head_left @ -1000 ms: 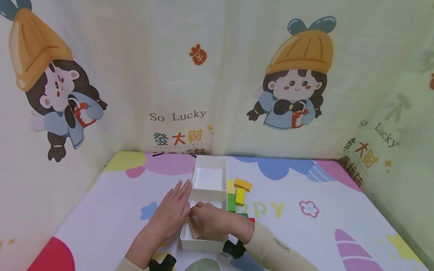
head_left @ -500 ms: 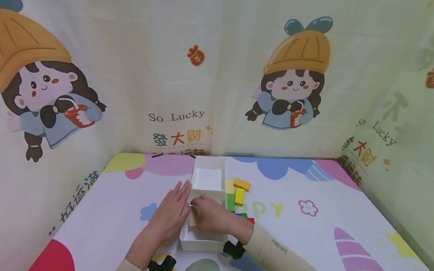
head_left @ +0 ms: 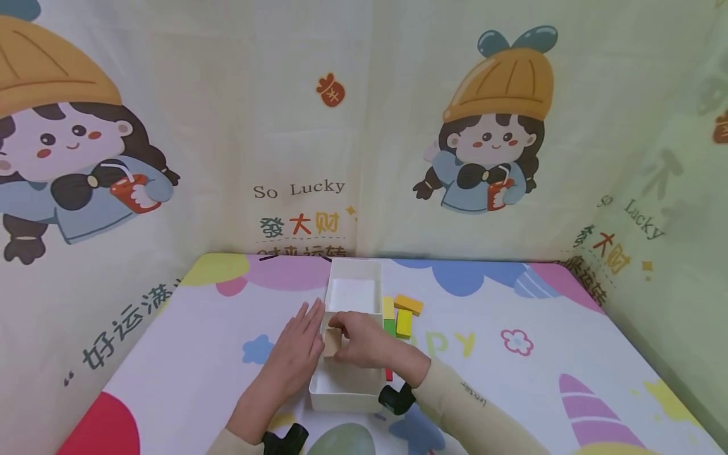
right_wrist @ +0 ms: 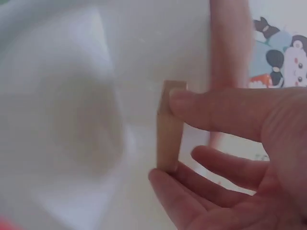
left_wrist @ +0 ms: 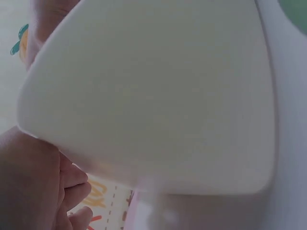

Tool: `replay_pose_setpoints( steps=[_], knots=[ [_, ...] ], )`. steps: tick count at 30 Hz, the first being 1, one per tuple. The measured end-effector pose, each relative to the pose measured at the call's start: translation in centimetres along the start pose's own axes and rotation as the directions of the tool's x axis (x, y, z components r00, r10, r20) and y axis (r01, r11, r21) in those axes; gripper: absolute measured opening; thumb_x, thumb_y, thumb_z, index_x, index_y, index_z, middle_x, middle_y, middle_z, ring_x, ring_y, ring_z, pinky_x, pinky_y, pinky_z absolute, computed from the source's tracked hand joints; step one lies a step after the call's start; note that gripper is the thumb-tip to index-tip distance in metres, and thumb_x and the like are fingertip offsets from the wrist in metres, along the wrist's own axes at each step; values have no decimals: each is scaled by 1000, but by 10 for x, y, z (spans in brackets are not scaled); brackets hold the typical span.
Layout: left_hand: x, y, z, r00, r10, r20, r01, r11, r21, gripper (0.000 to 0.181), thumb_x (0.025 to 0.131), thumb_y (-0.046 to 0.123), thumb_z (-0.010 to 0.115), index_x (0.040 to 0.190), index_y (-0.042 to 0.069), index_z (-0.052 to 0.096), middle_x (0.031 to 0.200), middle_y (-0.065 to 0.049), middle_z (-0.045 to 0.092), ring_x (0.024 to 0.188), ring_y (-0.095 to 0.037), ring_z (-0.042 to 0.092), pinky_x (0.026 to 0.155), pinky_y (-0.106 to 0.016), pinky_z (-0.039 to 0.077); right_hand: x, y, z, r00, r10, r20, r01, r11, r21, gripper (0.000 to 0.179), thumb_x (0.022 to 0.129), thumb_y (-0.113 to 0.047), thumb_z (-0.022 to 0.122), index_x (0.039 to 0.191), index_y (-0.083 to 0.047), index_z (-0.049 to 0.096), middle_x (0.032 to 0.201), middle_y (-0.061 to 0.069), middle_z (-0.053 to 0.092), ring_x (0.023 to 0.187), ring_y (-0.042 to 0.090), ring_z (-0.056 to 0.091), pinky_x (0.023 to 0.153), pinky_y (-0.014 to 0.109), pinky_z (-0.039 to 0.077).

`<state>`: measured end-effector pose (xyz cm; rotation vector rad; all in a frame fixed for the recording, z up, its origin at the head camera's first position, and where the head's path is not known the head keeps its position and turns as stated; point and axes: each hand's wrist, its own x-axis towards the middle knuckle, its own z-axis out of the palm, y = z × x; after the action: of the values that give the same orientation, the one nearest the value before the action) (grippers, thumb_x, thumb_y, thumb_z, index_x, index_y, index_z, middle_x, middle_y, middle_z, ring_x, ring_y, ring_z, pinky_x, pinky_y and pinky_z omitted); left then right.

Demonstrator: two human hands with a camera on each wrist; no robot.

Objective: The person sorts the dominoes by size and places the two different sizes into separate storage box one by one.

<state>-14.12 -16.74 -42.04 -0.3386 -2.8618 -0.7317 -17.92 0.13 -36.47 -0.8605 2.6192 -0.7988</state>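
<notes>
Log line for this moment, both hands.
right hand: pinches wooden block at white box; left hand: against box's left side; colored blocks: right of box

A smooth, off-white, plastic-looking box with rounded corners [left_wrist: 153,96] fills most of my view, one plain wall turned toward me. My left hand [left_wrist: 33,182] meets the box near one corner of its rim, and several of my fingers [left_wrist: 76,194] show side by side past that same corner. Beyond the rim, toward its other end, I see part of my right hand or wrist [left_wrist: 45,24]; I can't tell which. Behind the box hangs a cream printed cloth [left_wrist: 8,91] with orange lettering [left_wrist: 98,191]. Along the box's base runs a white tabletop [left_wrist: 293,120] with a green patch [left_wrist: 296,12].
</notes>
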Motion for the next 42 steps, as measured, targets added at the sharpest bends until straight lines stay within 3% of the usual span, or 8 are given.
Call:
replay_pose_setpoints(
  steps=[6, 10, 21, 26, 33, 37, 42],
  knots=[
    [6, 3, 0, 1000, 3, -13, -4, 999, -35, 56, 103, 20, 38, 155, 1, 28, 164, -11, 27, 153, -37, 19, 121, -57, 24, 0, -4, -19, 1000, -5, 14, 5, 1000, -10, 50, 80, -15, 82, 126, -7, 62, 116, 6, 68, 104, 26, 62, 92, 31, 56],
    [11, 3, -1, 1000, 3, -27, -4, 999, -40, 56, 102, 18, 38, 154, 0, 29, 163, -13, 27, 152, -38, 20, 121, -58, 24, 4, -3, -21, 1000, -14, 10, 14, 1000, 15, 49, 81, -13, 81, 126, -5, 62, 119, 8, 67, 107, 28, 62, 96, 35, 56],
    [4, 3, 1, 1000, 3, -18, -5, 997, -73, 57, 100, 14, 39, 154, 0, 29, 163, -14, 27, 152, -40, 20, 121, -58, 24, 7, 3, 4, 999, 39, -7, -38, 996, 84, 46, 82, -15, 79, 124, -10, 64, 112, 3, 67, 100, 22, 60, 89, 25, 53],
    [-2, 2, 1, 1000, 0, -9, 0, 997, -80, 57, 101, 16, 38, 155, 1, 28, 164, -13, 26, 152, -39, 18, 121, -57, 23, 6, 3, 13, 998, 50, -37, -47, 997, 61, 43, 81, -14, 80, 121, -11, 65, 116, 2, 68, 99, 16, 59, 94, 28, 55],
    [-3, 0, 0, 999, 18, -42, -21, 998, -63, 55, 101, 15, 39, 153, 0, 31, 162, -13, 29, 151, -39, 21, 120, -58, 25, 11, 5, 33, 994, 17, -109, -21, 999, -37, 39, 78, -12, 83, 113, -9, 68, 107, 3, 71, 88, 10, 57, 92, 27, 55],
    [-4, 2, -1, 1000, 13, -17, -14, 997, -71, 56, 101, 16, 39, 154, 0, 30, 163, -13, 28, 152, -39, 20, 121, -58, 24, 10, 5, 40, 987, 59, -150, -64, 997, -33, 42, 78, -12, 83, 117, -13, 67, 113, 1, 70, 94, 11, 60, 101, 35, 54],
    [-3, 3, -2, 1000, 7, -18, -8, 998, -67, 56, 101, 15, 40, 154, 1, 30, 163, -13, 28, 152, -39, 21, 121, -58, 24, 11, 3, 42, 984, 64, -168, -65, 998, 0, 56, 80, -10, 81, 130, -13, 59, 128, 6, 65, 107, 18, 62, 100, 37, 54]
  ],
)
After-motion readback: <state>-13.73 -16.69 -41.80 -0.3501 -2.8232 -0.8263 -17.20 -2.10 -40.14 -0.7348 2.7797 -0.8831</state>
